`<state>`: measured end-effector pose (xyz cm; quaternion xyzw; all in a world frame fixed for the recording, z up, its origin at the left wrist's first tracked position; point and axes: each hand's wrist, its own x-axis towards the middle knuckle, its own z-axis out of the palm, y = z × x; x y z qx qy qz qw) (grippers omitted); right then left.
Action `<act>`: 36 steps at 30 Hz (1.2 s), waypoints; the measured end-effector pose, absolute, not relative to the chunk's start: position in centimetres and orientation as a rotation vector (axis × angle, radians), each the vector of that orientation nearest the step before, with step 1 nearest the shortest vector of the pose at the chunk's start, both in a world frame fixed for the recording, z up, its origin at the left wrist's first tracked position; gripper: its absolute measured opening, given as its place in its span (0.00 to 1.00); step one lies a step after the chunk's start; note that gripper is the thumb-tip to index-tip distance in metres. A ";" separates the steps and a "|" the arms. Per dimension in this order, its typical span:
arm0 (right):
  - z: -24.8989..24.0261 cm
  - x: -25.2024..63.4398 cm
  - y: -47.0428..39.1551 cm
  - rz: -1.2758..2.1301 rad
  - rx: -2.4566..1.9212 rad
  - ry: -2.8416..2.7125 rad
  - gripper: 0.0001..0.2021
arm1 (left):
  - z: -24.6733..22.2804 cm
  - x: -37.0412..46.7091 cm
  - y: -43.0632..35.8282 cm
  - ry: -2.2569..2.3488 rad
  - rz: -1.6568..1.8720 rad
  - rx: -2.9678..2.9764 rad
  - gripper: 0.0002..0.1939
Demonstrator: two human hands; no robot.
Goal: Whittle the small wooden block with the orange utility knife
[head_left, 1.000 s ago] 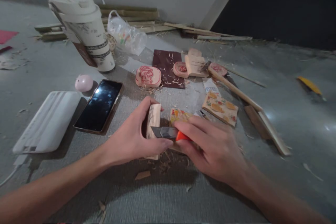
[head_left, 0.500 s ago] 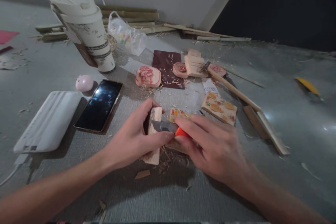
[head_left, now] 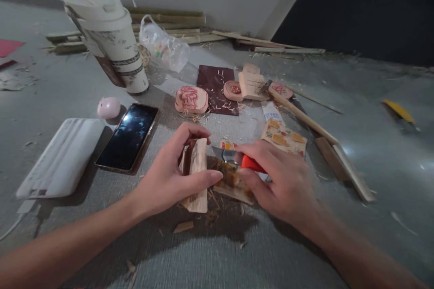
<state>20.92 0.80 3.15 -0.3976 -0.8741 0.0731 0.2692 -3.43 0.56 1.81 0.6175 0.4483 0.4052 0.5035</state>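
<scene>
Holding wood [head_left: 200, 162], knife [head_left: 251, 163]; blue print [head_left: 272, 116] illegible.

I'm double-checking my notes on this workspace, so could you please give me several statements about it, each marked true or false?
1. The right hand holds an orange-handled knife. True.
2. The left hand holds the phone. False: it grips a wooden piece.
3. The knife's blade is sunk in the wooden piece. False: the blade shows clear of it.
4. A cable runs to the white power bank. True.
5. The lidded cup lies on its side. False: it is standing.
</scene>
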 end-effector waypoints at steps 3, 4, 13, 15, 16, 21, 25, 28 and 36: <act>2.8 20.8 0.5 0.186 -1.077 -2.364 0.15 | 1.2 -3.7 0.6 1.045 1.168 1.525 0.18; 2.7 20.8 0.4 0.191 -1.078 -2.362 0.17 | 1.0 -4.0 0.8 1.063 1.252 1.560 0.16; 2.2 20.4 0.3 0.385 -1.245 -2.321 0.22 | 3.9 -6.3 1.2 0.937 1.142 2.925 0.27; 2.2 20.2 0.4 0.336 -1.294 -2.311 0.22 | 4.1 -6.4 1.0 0.900 1.126 2.968 0.27; 2.2 20.2 0.4 0.324 -1.306 -2.312 0.22 | 4.1 -6.4 0.9 0.887 1.130 2.970 0.27; 1.9 20.2 0.8 0.276 -1.297 -2.295 0.21 | 3.8 -6.2 0.9 0.897 1.077 2.910 0.29; 1.7 20.3 1.0 0.262 -1.291 -2.288 0.19 | 3.8 -5.8 1.0 0.985 1.006 2.831 0.31; 1.7 20.3 1.2 0.252 -1.301 -2.289 0.16 | 3.5 -5.6 1.1 0.978 1.044 2.837 0.27; 1.3 20.6 1.3 0.275 -1.344 -2.287 0.16 | 2.3 -5.1 1.1 0.938 1.319 2.569 0.06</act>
